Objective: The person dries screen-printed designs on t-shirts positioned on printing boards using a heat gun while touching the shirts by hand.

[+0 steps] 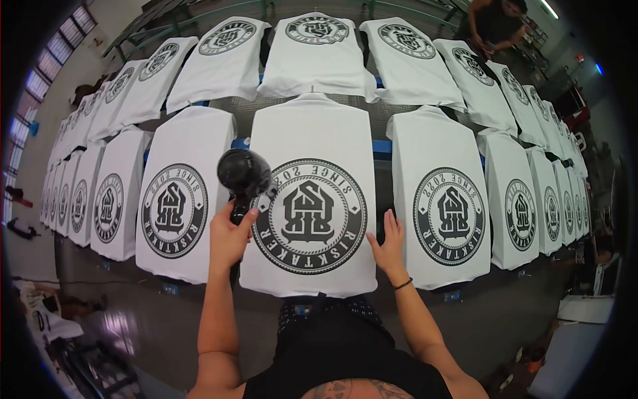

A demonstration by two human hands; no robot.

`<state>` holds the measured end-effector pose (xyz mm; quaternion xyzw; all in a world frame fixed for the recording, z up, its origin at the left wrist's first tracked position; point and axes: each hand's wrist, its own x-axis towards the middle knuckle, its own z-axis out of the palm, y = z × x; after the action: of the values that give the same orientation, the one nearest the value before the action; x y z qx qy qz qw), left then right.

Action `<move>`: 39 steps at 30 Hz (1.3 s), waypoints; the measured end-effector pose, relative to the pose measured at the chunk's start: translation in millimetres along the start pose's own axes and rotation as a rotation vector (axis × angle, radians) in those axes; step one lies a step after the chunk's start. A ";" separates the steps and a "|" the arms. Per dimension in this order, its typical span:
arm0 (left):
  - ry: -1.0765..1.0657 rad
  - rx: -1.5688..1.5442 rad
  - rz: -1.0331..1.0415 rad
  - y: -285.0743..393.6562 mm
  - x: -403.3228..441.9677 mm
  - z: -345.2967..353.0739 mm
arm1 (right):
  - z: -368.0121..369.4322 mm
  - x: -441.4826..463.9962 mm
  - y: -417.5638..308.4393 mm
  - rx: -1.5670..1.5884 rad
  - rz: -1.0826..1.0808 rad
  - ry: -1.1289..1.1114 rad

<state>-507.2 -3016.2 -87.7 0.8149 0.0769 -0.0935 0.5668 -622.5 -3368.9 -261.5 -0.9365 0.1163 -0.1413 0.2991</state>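
Observation:
In the head view, my left hand (230, 238) is closed round the handle of a black hair dryer (240, 171). The dryer is over the upper left part of a white T-shirt (304, 136) laid flat on a board in front of me. A round black print (309, 216) with lettering and a monogram covers the shirt's lower half. At the shirt's right edge is my right hand (389, 245), holding nothing, with thumb and fingers apart; whether it touches the fabric I cannot tell. The handle is partly hidden by my fingers.
Close on either side lie a left neighbouring shirt (189, 136) and a right neighbouring shirt (432, 143) with matching prints. Beyond them a second row includes a far shirt (316, 70). Another person (495, 26) stands behind that row at upper right.

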 end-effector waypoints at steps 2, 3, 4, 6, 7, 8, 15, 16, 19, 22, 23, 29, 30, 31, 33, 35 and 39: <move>-0.060 0.039 0.046 3.0 6.9 17.8 | -12.5 -12.6 3.6 -0.025 -0.179 -0.154; -0.121 -0.005 0.043 4.8 10.8 28.2 | -12.1 -25.2 -0.4 -0.012 -0.200 -0.163; -0.183 -0.054 0.039 6.6 14.5 40.3 | -13.6 -35.7 -4.9 -0.019 -0.226 -0.202; -0.321 -0.140 0.029 24.6 19.3 64.2 | -12.8 -50.9 -13.7 -0.046 -0.266 -0.235; -0.352 -0.143 0.027 28.5 25.9 75.1 | -10.7 -57.1 -15.5 -0.082 -0.268 -0.246; -0.384 -0.145 0.024 31.7 33.9 84.7 | -8.6 -61.9 -15.7 -0.079 -0.242 -0.248; -0.213 -0.110 0.098 51.6 80.0 104.3 | 4.0 -35.4 -3.5 -0.094 -0.307 -0.250; -0.178 -0.089 0.059 58.1 78.5 99.9 | 8.1 -29.4 1.3 -0.114 -0.328 -0.268; -0.002 -0.026 0.038 57.5 78.7 81.3 | 9.8 -7.9 1.9 -0.116 -0.361 -0.305; 0.110 0.029 0.011 44.3 66.1 54.8 | 12.0 0.4 5.4 -0.129 -0.422 -0.349; 0.127 0.000 -0.006 37.4 59.7 45.3 | 11.9 0.5 6.3 -0.134 -0.427 -0.366; 0.265 -0.023 -0.079 9.4 7.7 3.9 | 17.6 -2.4 14.4 -0.193 -0.462 -0.416; 0.285 -0.023 -0.100 4.9 -1.3 -0.9 | 18.5 -0.1 14.7 -0.190 -0.483 -0.424; 0.292 -0.030 -0.104 -0.8 -10.6 -5.5 | 19.1 -0.8 15.5 -0.209 -0.478 -0.430; 0.316 -0.045 -0.119 -8.4 -35.3 -12.6 | 18.6 -1.9 15.2 -0.253 -0.471 -0.451; 0.310 -0.104 -0.135 -9.4 -62.4 -15.5 | 17.5 -0.1 12.1 -0.250 -0.466 -0.442; 0.294 -0.121 -0.173 -20.5 -114.9 -11.9 | 21.4 -4.3 10.1 -0.298 -0.421 -0.442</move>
<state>-622.7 -3000.2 -74.8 0.7746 0.2342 -0.0168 0.5872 -620.7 -3364.4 -285.1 -0.9814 -0.1276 0.0250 0.1410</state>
